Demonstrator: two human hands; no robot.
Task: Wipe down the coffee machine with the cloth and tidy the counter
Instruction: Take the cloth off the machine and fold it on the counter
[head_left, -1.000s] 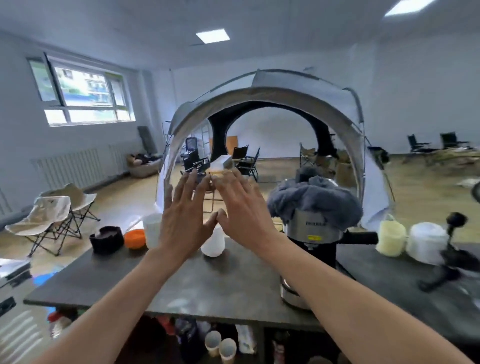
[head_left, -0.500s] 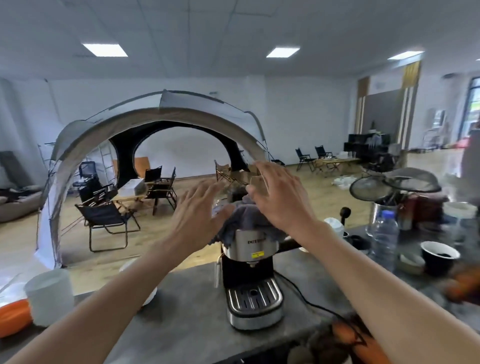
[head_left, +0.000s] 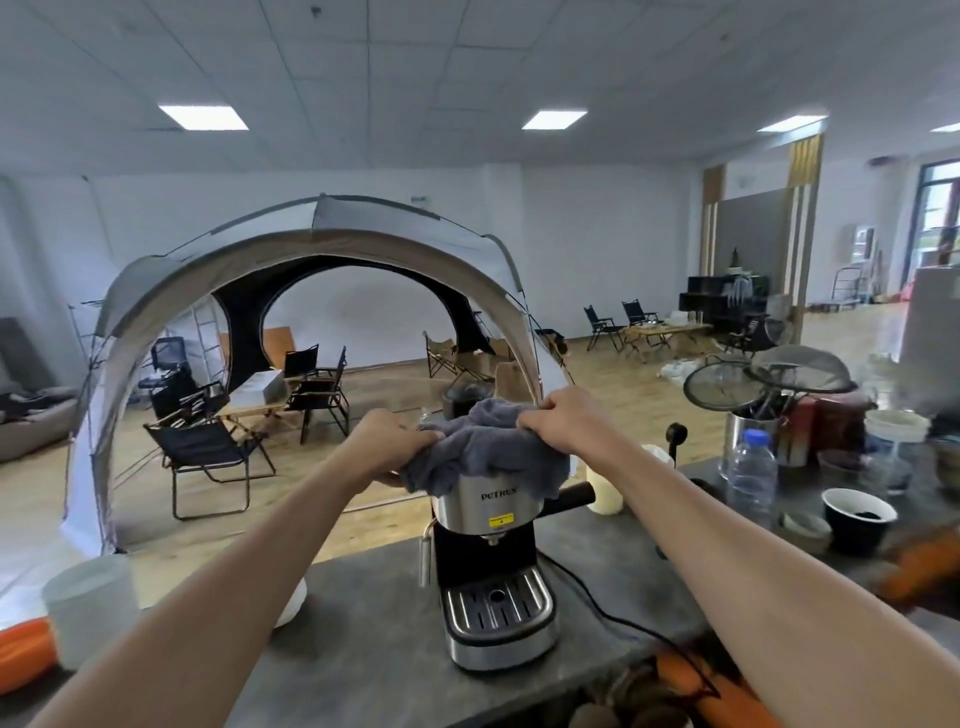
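I see a grey cloth (head_left: 485, 449) bunched over the top of a steel and black coffee machine (head_left: 493, 561), which stands on the dark counter (head_left: 363, 639) straight ahead of both hands. The left hand (head_left: 387, 447) is closed on the cloth's left edge, fingers curled into the fabric at the machine's upper left side. The right hand (head_left: 563, 418) is closed on the cloth's upper right edge, knuckles up, gripping a fold. Both forearms reach forward from the bottom corners and meet at the machine. Its black handle (head_left: 569, 496) sticks out below the right hand, and a black power cord (head_left: 613, 613) trails from its base under the right forearm. Beyond the right hand, a cream container (head_left: 605, 496) stands just beside the handle. Further to the right of that hand are a clear water bottle (head_left: 751, 475), a black cup (head_left: 860, 519) and a metal pot holding mesh strainers (head_left: 769, 376). Below and to the left of the left hand, near the counter's edge, sit a white tub (head_left: 91, 608) and something orange (head_left: 23, 657). Past both hands, a domed tent (head_left: 311, 244) and folding chairs (head_left: 205, 454) stand on a wooden floor.
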